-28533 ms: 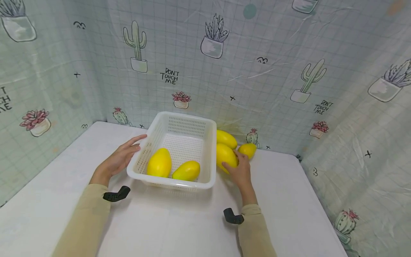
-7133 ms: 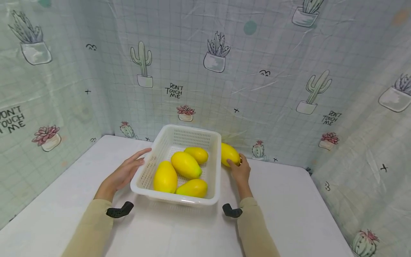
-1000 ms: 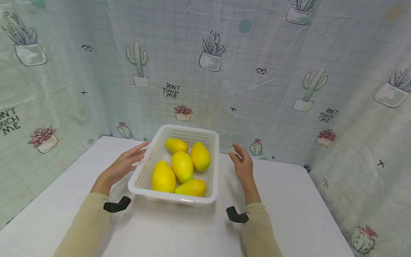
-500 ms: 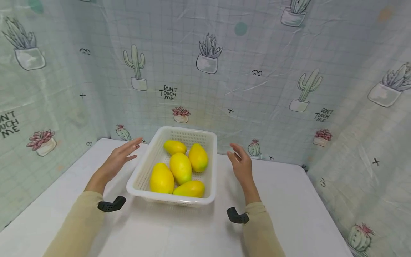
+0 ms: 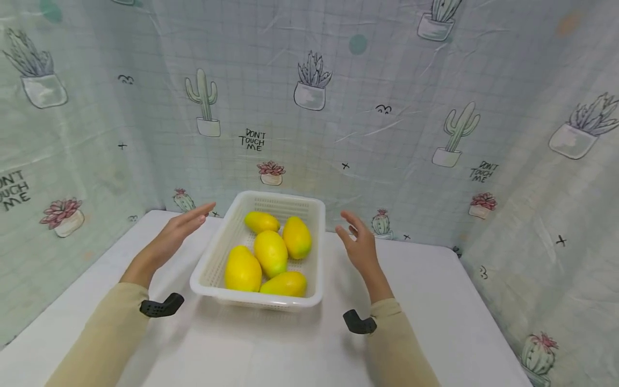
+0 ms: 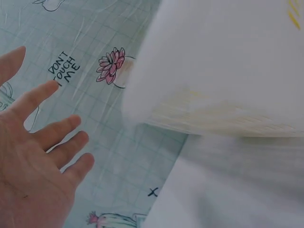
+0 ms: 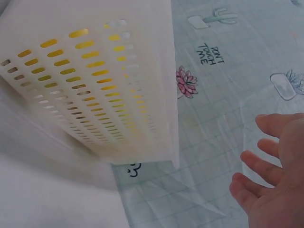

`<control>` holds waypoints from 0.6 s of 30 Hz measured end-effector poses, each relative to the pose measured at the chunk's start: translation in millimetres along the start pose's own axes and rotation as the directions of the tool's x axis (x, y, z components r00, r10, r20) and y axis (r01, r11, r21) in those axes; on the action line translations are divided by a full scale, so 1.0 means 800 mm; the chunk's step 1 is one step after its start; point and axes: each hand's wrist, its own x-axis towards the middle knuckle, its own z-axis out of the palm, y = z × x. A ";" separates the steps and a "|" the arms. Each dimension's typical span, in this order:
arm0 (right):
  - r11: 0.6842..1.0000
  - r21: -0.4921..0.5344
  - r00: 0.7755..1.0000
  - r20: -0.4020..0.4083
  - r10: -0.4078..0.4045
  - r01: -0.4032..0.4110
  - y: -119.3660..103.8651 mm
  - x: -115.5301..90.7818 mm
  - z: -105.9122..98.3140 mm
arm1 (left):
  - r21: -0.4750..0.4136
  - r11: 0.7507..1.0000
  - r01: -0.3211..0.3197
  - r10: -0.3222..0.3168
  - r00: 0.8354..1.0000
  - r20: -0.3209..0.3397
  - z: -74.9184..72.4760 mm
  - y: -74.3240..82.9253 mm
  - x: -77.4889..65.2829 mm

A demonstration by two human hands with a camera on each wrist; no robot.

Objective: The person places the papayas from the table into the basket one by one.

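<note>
A white perforated plastic basket (image 5: 256,299) stands on the table, with several yellow mangoes lying in it. One mango (image 5: 271,252) with a greenish tip is in the middle, and another mango (image 5: 243,270) sits at the near left. My left hand (image 5: 166,242) hovers to the left of the basket, apart from it, fingers extended. On the other side, my right hand (image 5: 361,250) is held in the air with loosely bent fingers, holding nothing. In the right wrist view, yellow shows through the slots of the basket wall (image 7: 80,102).
The white tabletop (image 5: 251,349) extends around the basket. A cloth curtain (image 5: 309,140) printed with cacti hangs behind and on both sides. Black devices are strapped at the left wrist (image 5: 162,306) and right wrist (image 5: 359,322).
Mangoes beside the basket earlier now lie inside it. In the last second my left hand left the basket's side and moved left; my right hand shifted slightly, still empty.
</note>
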 end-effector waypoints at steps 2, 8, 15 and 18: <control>1.000 -0.029 1.000 0.006 0.004 -0.004 -0.003 0.002 -0.003 | -0.001 1.000 0.005 -0.005 1.000 0.011 0.002 0.006 0.006; 0.994 -0.107 0.997 0.070 -0.012 0.019 -0.014 0.007 -0.005 | 0.028 0.999 0.020 -0.020 1.000 0.018 0.007 0.022 0.014; 0.982 -0.187 0.993 0.116 -0.006 0.028 -0.022 0.004 0.003 | 0.115 0.993 0.013 -0.019 0.999 0.046 0.006 0.031 0.013; 0.980 -0.199 0.993 0.114 -0.006 0.029 -0.024 0.004 0.002 | 0.140 0.990 0.006 -0.015 0.998 0.062 0.009 0.038 0.015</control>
